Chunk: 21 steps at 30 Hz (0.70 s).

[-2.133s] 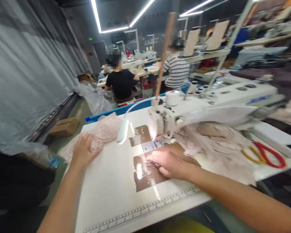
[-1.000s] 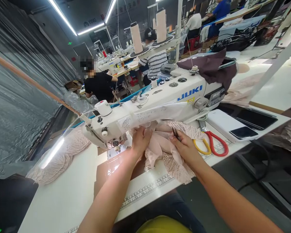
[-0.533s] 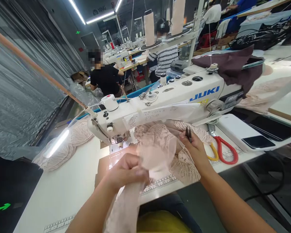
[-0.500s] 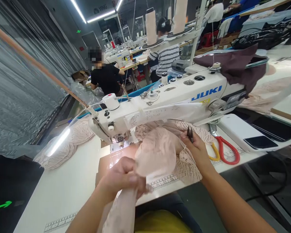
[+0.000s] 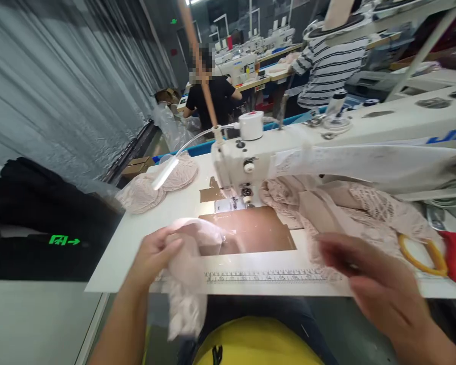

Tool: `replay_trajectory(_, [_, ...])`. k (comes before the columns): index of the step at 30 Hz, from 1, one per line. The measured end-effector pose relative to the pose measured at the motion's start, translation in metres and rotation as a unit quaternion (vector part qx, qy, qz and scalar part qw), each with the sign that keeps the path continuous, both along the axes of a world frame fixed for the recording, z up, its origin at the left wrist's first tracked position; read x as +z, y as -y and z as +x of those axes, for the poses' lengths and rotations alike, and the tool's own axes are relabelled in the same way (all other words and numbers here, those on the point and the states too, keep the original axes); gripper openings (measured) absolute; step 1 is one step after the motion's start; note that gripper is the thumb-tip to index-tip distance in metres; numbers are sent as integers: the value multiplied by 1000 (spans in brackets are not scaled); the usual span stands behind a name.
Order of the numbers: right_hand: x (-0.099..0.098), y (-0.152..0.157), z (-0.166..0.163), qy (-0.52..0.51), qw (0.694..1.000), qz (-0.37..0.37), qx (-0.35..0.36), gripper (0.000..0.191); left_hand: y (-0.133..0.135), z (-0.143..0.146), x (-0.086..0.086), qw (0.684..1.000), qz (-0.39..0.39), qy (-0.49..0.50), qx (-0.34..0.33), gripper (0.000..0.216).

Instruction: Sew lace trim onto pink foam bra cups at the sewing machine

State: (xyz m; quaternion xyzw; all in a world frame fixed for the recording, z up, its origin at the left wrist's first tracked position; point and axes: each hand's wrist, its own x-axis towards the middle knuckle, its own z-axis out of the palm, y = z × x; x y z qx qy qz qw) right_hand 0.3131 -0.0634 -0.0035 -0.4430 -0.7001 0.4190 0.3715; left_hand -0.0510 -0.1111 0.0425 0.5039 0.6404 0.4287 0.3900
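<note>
My left hand [image 5: 154,253] grips a piece of pale pink lace fabric [image 5: 190,263] at the front edge of the white sewing table [image 5: 137,228]; the fabric hangs down over the edge. My right hand [image 5: 368,281] is blurred by motion near the table's front right, below a heap of pink lace [image 5: 342,208]. Whether it holds anything does not show. The white sewing machine [image 5: 327,147] stands behind, its needle area [image 5: 245,195] above a brown plate [image 5: 251,228].
Red and yellow scissors [image 5: 437,251] lie at the right. A lamp [image 5: 167,172] shines over more lace pieces [image 5: 152,185] at the back left. Dark cloth [image 5: 41,203] lies at the left. Two people [image 5: 213,96] work at other machines behind.
My left hand has pulled a lace piece out of the heap toward the left front edge. My right hand has left the heap and swung down to the right. The view has turned left.
</note>
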Motion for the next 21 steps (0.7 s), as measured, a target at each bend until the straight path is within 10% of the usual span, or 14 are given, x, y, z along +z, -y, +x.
replay_trajectory(8, [5, 7, -111, 51, 977, -77, 193, 51, -6, 19, -32, 951, -32, 133, -277, 49])
replay_trajectory(21, [-2, 18, -165, -30, 969, -62, 236, 48, 14, 6, -40, 943, -16, 127, -308, 48])
